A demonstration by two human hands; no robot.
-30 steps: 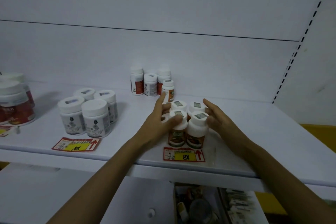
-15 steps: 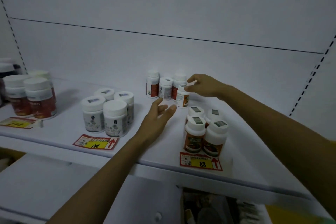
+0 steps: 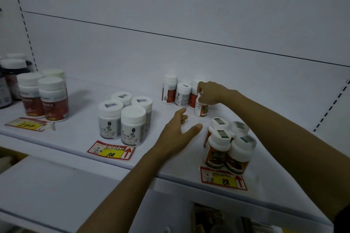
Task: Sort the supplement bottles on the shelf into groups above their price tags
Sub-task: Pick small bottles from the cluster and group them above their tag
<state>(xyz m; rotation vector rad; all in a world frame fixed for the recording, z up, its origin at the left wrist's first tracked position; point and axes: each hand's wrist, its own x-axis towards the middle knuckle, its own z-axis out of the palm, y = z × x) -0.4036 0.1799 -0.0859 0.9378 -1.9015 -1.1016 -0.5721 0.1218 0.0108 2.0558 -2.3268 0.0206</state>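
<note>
Right hand (image 3: 212,93) at the back of the shelf (image 3: 75,138), fingers and thumb curled down round the cap of a small orange-labelled bottle (image 3: 201,109), gripping it from above. Bottle upright; base on the shelf or just off it: cannot tell.

Held bottle just in front of the back cluster (image 3: 182,93): three small upright bottles with white caps, outer two red-labelled, middle one pale-labelled, close together near the back wall (image 3: 189,58).

Left hand (image 3: 178,132) palm down, fingers loose and spread wide, holding nothing. Position: over bare shelf between the grey group and the orange group, forefinger toward the held bottle, apart from it. Resting on the shelf or hovering: cannot tell.

Orange group (image 3: 217,149): four upright white-capped bottles with orange labels, packed two by two, directly behind the 88 tag (image 3: 223,178) at the front edge.

Grey group (image 3: 132,121): four wider white-capped jars with grey labels, two by two, behind the 108 tag (image 3: 111,151).

Red group (image 3: 54,98): at least three white-capped jars with red labels, behind a yellow tag (image 3: 28,124) reading 200.

Dark bottles (image 3: 10,79) at the far left, partly cut off by the frame.

Lower compartment (image 3: 217,219) under the shelf: blurred goods, not identifiable
</note>
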